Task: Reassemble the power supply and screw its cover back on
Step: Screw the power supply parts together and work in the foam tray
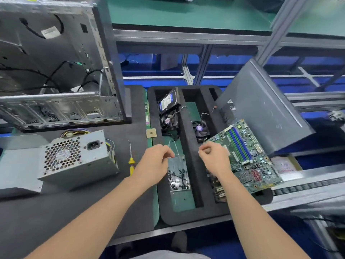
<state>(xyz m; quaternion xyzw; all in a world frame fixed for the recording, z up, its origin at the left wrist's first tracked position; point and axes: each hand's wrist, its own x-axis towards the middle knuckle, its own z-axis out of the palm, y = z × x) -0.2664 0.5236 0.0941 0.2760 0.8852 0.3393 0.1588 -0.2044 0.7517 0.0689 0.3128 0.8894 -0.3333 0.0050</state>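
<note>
The power supply (pixel 78 157) is sitting on the mat (pixel 74 212) to the left of the foam tray (pixel 190 165), with its fan grille facing the person. A grey sheet-metal part, probably the cover (pixel 18 165), is lying against its left side. Both hands are hovering above the screw tray (pixel 178 162), well apart from the power supply. The left hand (pixel 156 159) and the right hand (pixel 214 157) are each showing curled fingers with the thumb near the forefinger. Whether either is pinching one of the screws (pixel 177 177) cannot be told at this size. The main risk is a screw slipping from a fingertip pinch while it is being carried leftward. It could drop into the foam tray or roll across the mat. The tray is holding screws in a mixed heap, so a wrong type could be picked and could strip the cover's threads. The right forearm is passing just beside the motherboard (pixel 248 157), which is leaning on the tray edge, and a careless sweep could dislodge it. The screwdriver (pixel 131 161) is lying between the power supply and the tray, where a wrist crossing over could knock it.
</note>
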